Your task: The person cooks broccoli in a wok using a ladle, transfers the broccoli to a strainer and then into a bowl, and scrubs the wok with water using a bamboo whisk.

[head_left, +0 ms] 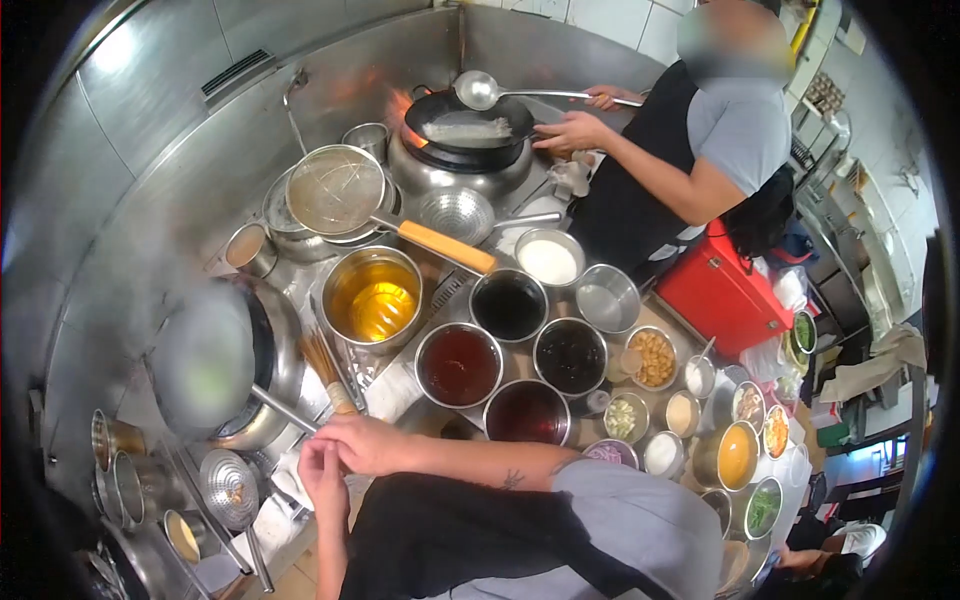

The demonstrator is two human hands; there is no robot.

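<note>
My right hand (365, 445) is closed round the end of a metal handle (285, 408). The handle runs up and left to a black wok (263, 350) on the left burner, where a pale, greenish blur hides its far end and the wok's contents. Close against it, my left hand (323, 482) has its fingers drawn together; what they hold, if anything, is hidden. A bamboo brush (325, 365) lies just above my hands. To their lower left is a perforated ladle (230, 488).
Sauce pots (458, 365), an oil pot (372, 294) and ingredient bowls (738, 455) crowd the counter. A strainer (337, 190) with a wooden handle rests above them. At the back, a co-worker (650, 165) holds a ladle (478, 90) over a flaming wok (465, 125).
</note>
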